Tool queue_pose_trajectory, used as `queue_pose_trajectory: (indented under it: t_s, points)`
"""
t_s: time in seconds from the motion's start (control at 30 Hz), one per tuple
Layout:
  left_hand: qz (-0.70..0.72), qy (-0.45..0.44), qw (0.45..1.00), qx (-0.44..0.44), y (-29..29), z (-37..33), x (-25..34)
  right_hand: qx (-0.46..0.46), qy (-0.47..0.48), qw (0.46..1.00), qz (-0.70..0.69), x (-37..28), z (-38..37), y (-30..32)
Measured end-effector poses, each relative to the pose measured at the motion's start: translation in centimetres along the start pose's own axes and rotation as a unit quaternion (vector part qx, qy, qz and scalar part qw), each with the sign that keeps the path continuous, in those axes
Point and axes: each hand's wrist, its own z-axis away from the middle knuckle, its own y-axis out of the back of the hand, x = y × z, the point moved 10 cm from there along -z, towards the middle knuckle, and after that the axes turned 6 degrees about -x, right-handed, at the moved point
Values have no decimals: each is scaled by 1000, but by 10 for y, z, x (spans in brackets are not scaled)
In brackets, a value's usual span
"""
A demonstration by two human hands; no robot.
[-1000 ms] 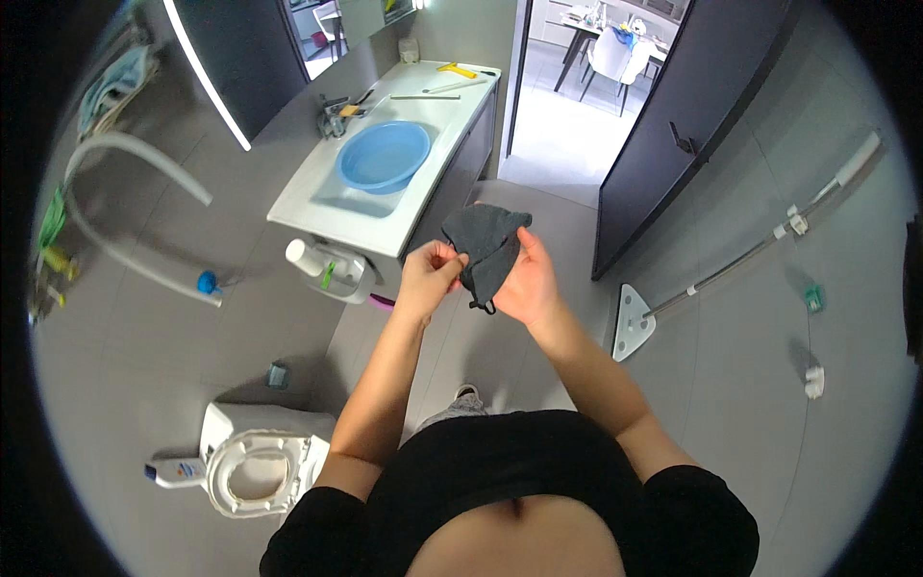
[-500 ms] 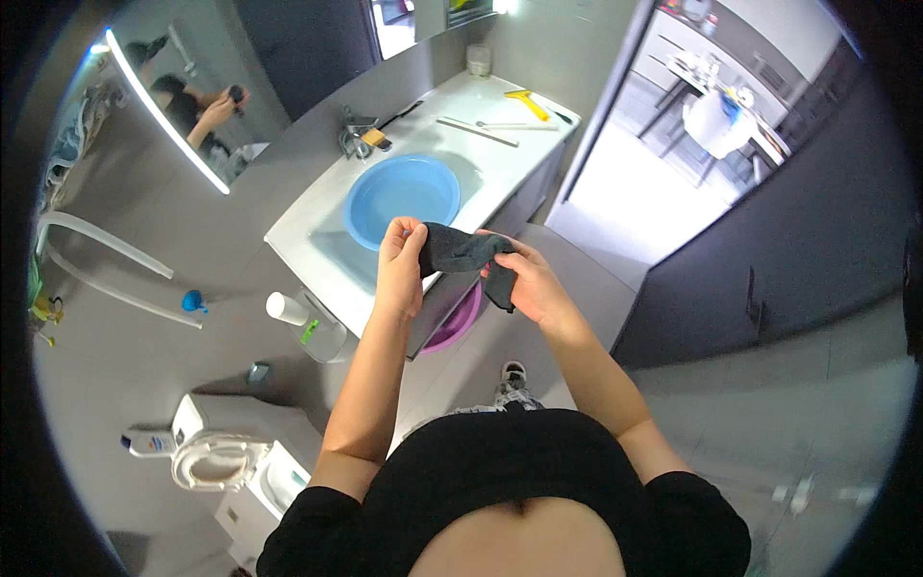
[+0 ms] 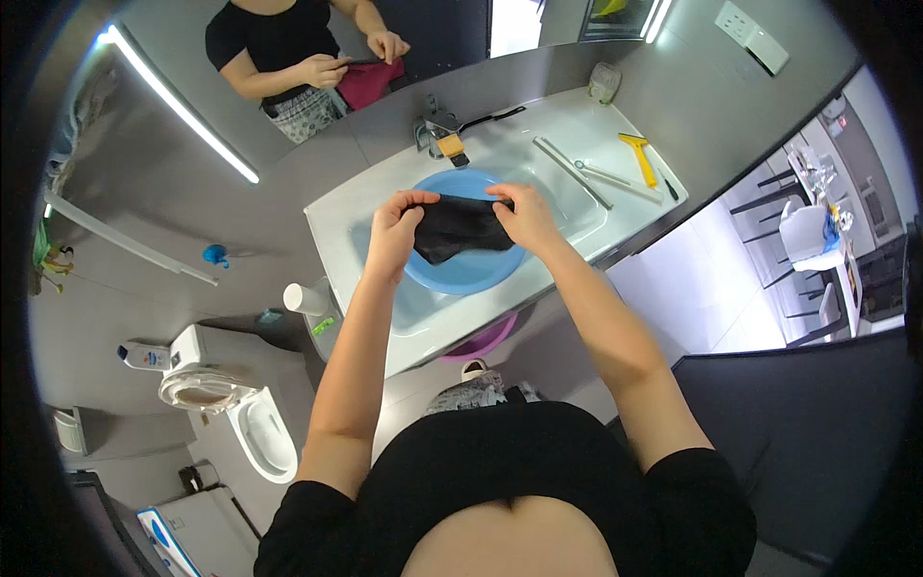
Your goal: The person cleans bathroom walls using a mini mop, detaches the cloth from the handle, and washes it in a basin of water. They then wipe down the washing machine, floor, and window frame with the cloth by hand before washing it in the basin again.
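A small piece of black cloth (image 3: 460,231) is stretched between my two hands above a round blue basin (image 3: 468,282). My left hand (image 3: 391,231) pinches its upper left corner between thumb and fingers. At the upper right corner, my right hand (image 3: 528,220) grips it the same way. The fabric hangs in a loose sheet, its lower edge over the basin. In the mirror (image 3: 317,87), the reflected cloth looks dark red. Whether it is a garment, I cannot tell. The basin sits in the white sink (image 3: 567,207).
Behind the basin is a faucet (image 3: 437,125) with a yellow sponge (image 3: 450,146). A yellow scraper (image 3: 638,159) and thin white sticks lie on the counter's right. A white-capped bottle (image 3: 306,299) stands left of the counter. The toilet (image 3: 264,442) is lower left; a purple basin (image 3: 484,338) shows below.
My hands have moved over the blue basin as my view shifted. The bunched, twisted cloth is now spread flat, and my right hand has moved to its upper corner.
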Motion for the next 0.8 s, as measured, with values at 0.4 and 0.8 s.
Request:
queue_pose_trajectory:
  t_s: [0.4, 0.8]
  points:
    - [-288, -6, 956, 52, 27, -48, -94, -81, 140, 976, 148, 76, -58, -77]
    - [-226, 259, 923, 172, -11, 4, -200, -387, -48, 900, 194, 181, 0, -228]
